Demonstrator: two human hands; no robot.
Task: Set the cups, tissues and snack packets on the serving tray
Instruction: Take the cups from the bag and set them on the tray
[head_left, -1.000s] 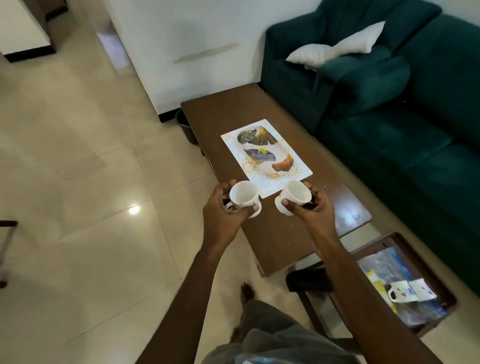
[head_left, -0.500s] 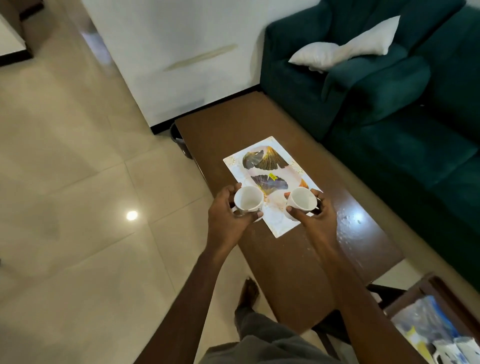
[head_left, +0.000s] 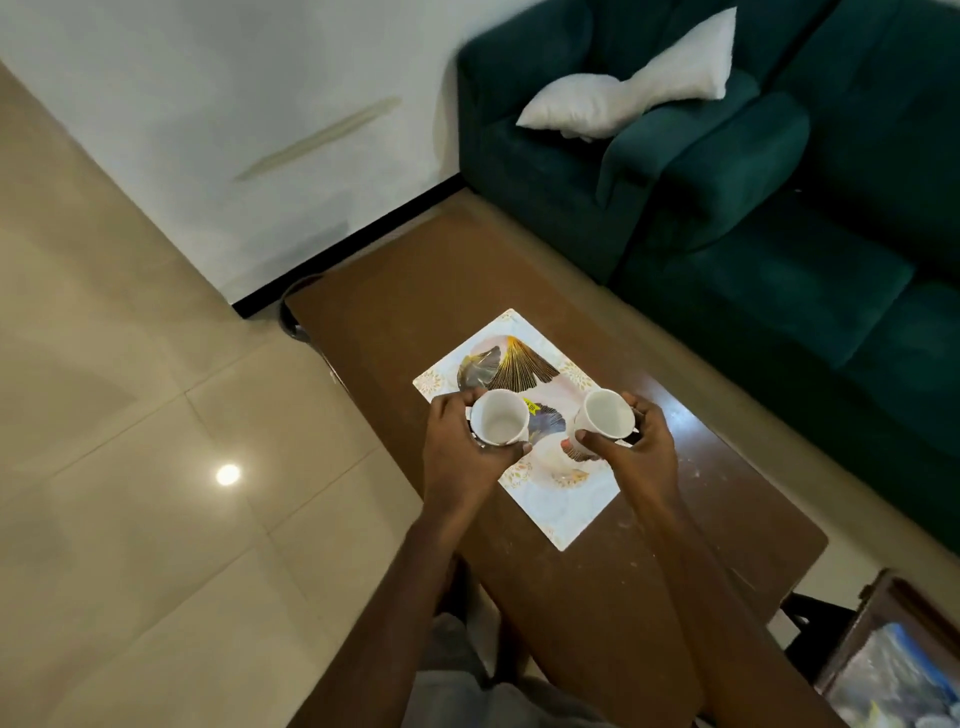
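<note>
A flat white serving tray (head_left: 558, 506) with a dark and gold fan pattern lies on the brown coffee table (head_left: 613, 613). My left hand (head_left: 462, 452) grips one empty white cup (head_left: 497, 417) over the tray's left part. Over the tray's right part, my right hand (head_left: 634, 447) grips a second empty white cup (head_left: 607, 412). Both cups are upright, mouths up. I cannot tell whether they touch the tray. No tissues show; plastic packets lie in the box at the lower right.
A dark green sofa (head_left: 779, 234) with a white cushion (head_left: 623, 98) runs along the table's far side. A wooden box (head_left: 878, 618) with plastic packets sits at the lower right corner. Beige tiled floor (head_left: 130, 467) lies to the left. A dark bin (head_left: 293, 317) stands at the table's far end.
Both hands have carried the cups forward from the table's near edge to above the tray. The view has moved closer to the table, and the box has slid mostly out of frame.
</note>
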